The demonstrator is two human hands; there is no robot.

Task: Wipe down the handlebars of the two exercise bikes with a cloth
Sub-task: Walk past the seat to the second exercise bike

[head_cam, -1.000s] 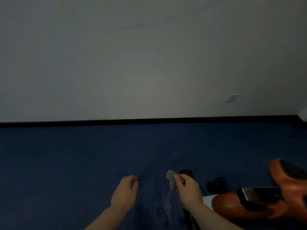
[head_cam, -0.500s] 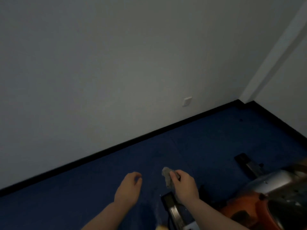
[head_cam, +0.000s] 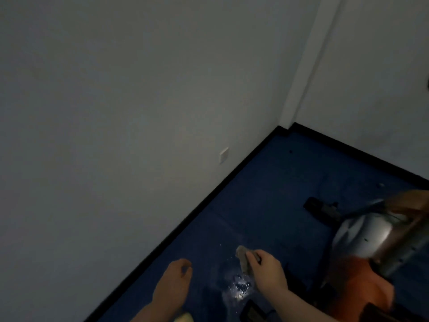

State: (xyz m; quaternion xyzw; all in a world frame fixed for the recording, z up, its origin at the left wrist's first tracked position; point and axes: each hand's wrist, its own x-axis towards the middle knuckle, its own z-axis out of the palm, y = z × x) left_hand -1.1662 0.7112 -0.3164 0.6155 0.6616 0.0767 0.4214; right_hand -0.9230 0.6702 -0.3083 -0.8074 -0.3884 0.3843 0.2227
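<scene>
Over dim blue carpet, cloth in right hand.

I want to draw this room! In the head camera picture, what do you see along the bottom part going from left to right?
Left hand → shiny wet-looking patch on the floor → right hand pinching the cloth → orange and silver exercise bike.

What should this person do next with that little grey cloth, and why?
Probably turn right and lift the small crumpled grey cloth, pinched in the right hand, toward the orange and silver exercise bike. No handlebar is in view yet, and the left hand hangs empty.
</scene>
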